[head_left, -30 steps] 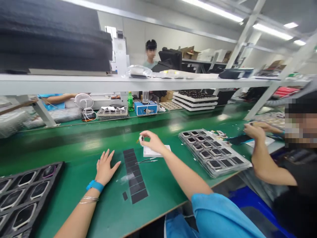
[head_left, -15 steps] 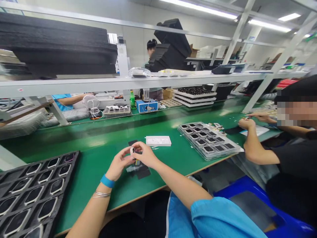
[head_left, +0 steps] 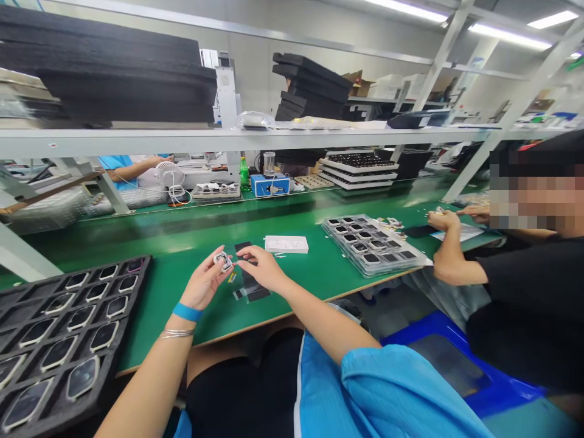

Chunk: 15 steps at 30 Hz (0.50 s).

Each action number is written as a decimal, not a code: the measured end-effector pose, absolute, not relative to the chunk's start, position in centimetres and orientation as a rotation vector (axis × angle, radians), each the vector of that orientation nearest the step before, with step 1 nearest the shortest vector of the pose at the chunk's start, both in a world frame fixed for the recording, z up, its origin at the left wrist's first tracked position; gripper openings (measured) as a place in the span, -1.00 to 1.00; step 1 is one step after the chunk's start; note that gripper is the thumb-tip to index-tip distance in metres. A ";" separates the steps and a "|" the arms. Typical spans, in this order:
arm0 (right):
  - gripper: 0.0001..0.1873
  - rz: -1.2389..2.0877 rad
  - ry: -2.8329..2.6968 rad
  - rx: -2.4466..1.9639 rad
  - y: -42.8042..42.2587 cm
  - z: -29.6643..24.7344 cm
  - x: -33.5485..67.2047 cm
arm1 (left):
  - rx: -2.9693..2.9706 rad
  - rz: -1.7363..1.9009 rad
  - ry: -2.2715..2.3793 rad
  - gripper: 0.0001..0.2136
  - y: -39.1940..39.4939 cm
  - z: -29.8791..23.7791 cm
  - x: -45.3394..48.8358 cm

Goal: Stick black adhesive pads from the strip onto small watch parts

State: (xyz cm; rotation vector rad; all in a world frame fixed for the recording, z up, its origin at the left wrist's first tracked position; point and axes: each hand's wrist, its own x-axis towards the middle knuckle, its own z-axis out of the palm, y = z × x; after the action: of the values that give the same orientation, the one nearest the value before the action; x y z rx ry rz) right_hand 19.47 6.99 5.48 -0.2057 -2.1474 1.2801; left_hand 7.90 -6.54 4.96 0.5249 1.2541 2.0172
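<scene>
Green matting covers the counter, and the person's left hand is raised just above it near the middle of the view, its fingers and thumb clamped in a firm grip on a small white-and-metal part. The right hand reaches in from the right, its fingertips drawn together just beside that part; the grip looks closed, but you cannot tell whether it holds anything thin. Beneath the hands lies a strip of black pads on a clear liner. A white box sits just farther away. To the left, near the left forearm with its blue wristband and silver bangles, a black foam tray holds rows of glossy dark oblong pieces. To the right rests a clear plastic tray filled with small black-centred pieces. Farther right, a co-worker in a black shirt works with both hands at the counter's right end. Along the far side stand a white fan, a green bottle, and a blue bench device, all below a white shelf.
</scene>
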 end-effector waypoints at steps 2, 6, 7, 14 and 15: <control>-0.81 1.296 -2.133 -0.216 7.1 5.7 20.0 | 0.546 2.027 1.276 -0.46 -7.1 5.2 7.8; -0.85 1.384 -2.096 -0.246 7.6 6.2 20.2 | 0.622 2.042 1.294 -0.41 -8.3 5.3 7.2; -0.86 1.404 -2.084 -0.240 7.6 6.4 20.1 | 0.642 2.043 1.309 -0.39 -8.5 5.3 7.1; -0.77 1.364 -1.992 0.011 6.4 7.1 19.7 | 0.766 2.175 1.237 -0.24 -8.4 6.1 7.8; -0.76 1.336 -1.981 0.045 6.1 7.3 19.9 | 0.789 2.183 1.189 -0.22 -8.2 6.3 8.0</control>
State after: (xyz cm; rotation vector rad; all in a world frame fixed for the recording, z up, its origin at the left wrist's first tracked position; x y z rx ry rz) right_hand 19.85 6.06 7.28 0.0451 -1.9812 1.3357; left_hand 7.98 -8.19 6.26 0.7885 1.1893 2.1826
